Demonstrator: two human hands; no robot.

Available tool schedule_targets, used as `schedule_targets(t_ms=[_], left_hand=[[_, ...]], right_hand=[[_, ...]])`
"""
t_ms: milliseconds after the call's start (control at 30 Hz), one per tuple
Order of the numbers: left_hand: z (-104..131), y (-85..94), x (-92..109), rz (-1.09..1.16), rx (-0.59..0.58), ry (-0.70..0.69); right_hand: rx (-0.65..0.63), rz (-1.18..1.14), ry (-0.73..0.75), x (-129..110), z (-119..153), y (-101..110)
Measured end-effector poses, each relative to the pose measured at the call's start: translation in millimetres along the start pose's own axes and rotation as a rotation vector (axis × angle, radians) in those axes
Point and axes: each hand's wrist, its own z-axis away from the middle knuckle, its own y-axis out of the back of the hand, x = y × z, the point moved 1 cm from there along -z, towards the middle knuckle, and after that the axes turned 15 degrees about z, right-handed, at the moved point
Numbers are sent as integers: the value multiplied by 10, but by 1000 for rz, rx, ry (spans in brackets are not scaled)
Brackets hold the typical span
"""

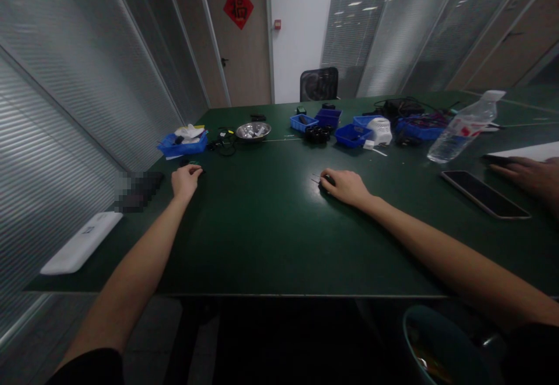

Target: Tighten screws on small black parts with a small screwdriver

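My right hand (pixel 345 187) rests low over the green table (pixel 257 228), its fingers closed on a small black plug-like piece (pixel 326 182). Two thin metal prongs stick out of that piece to the left. Further left, my left hand (pixel 185 182) is at the tabletop with thumb and fingers pinched together. Something small and dark shows at its fingertips, too small to name. Just beyond this hand stands a blue basket (pixel 183 148) holding a white crumpled item and other bits. Black cables (pixel 223 143) lie to the right of the basket.
A metal bowl (pixel 254 131), blue trays (pixel 353 136) and a water bottle (pixel 465 126) stand further back. At right are a phone (pixel 484 194) and another person's hand (pixel 530 175). A white box (pixel 82 243) lies left; a bin (pixel 437 344) is below the edge.
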Motion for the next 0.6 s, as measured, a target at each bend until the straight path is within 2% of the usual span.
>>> schedule_targets(t_ms=[100,333,600], left_hand=[[-1,40,43,11,12,15],[-28,141,56,65,-20,169],[-34,81,14,87,-15,182]], right_hand=[[2,-7,6,0,-4,-11],[12,-8,-4,-2,-1,-30],[11,-10,-2,-5,-1,-15]])
